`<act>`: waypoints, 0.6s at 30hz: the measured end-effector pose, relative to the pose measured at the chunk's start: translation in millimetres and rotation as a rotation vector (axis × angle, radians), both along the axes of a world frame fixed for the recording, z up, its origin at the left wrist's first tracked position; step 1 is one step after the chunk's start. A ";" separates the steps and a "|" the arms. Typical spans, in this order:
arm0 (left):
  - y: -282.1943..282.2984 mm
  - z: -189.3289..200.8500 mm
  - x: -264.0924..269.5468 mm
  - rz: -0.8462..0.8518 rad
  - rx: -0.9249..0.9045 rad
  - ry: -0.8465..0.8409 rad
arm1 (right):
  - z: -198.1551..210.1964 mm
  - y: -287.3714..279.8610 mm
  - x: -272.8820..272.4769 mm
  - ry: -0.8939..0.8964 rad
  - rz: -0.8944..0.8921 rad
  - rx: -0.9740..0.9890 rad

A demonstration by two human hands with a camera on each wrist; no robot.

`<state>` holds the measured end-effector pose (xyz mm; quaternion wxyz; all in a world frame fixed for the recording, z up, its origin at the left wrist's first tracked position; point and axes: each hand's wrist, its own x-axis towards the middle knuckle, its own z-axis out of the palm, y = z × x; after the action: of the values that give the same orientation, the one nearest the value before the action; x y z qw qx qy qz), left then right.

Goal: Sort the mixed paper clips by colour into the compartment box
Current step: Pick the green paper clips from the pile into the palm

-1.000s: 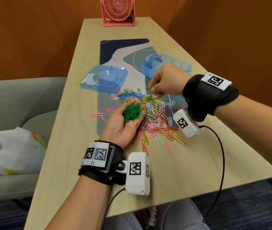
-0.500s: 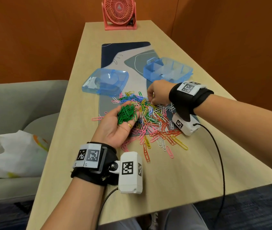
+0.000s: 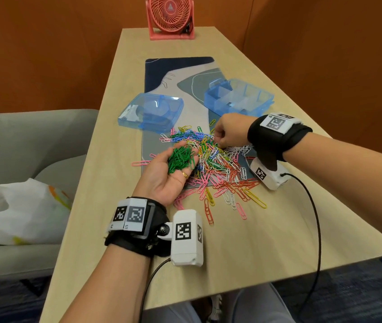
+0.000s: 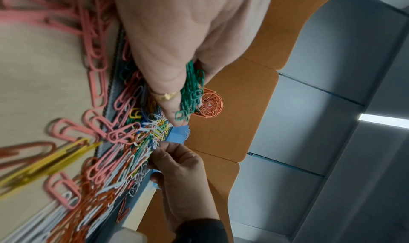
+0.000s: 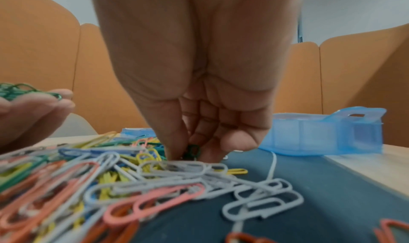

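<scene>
Mixed clips (image 3: 218, 169) lie heaped on the mat (image 3: 178, 73), spilling onto the tabletop (image 3: 255, 241) toward the person. Green clips (image 3: 180, 158) sit bunched in the left hand (image 3: 169, 176), palm up, fingers cupped loosely under them, just above the heap's left edge. Right hand (image 3: 229, 131) reaches down into the heap's far side; its fingers (image 5: 177, 142) pinch a green clip (image 5: 193, 150). Compartment box (image 3: 239, 99) stands open just beyond the right hand, partly on the mat. Lid (image 3: 151, 111) lies beyond the left hand. Pink fan (image 3: 170, 17) at the tabletop's far end.
</scene>
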<state>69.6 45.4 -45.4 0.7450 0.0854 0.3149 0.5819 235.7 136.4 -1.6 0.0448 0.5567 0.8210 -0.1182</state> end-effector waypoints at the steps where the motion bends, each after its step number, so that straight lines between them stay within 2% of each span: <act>1: 0.2 0.0 -0.1 -0.001 0.001 0.000 | 0.6 -0.3 0.6 0.000 -0.004 0.002; 7: 2.0 -1.8 -0.9 0.002 0.003 -0.001 | 12.3 0.3 9.4 0.139 -0.061 -0.046; 13: 2.1 -1.3 -0.1 0.007 0.009 0.011 | 21.2 -4.0 10.0 0.538 -0.137 -0.302; 15: 2.5 -2.0 0.0 0.008 0.008 0.008 | 24.2 -5.6 8.2 0.525 -0.126 -0.308; 18: 2.7 -2.6 -0.1 0.006 0.009 0.001 | 23.2 -8.1 7.5 0.407 -0.137 -0.286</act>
<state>69.5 48.1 -48.0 0.7425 0.0883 0.3129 0.5856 243.1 128.3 21.6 -0.0512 0.5635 0.7485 -0.3457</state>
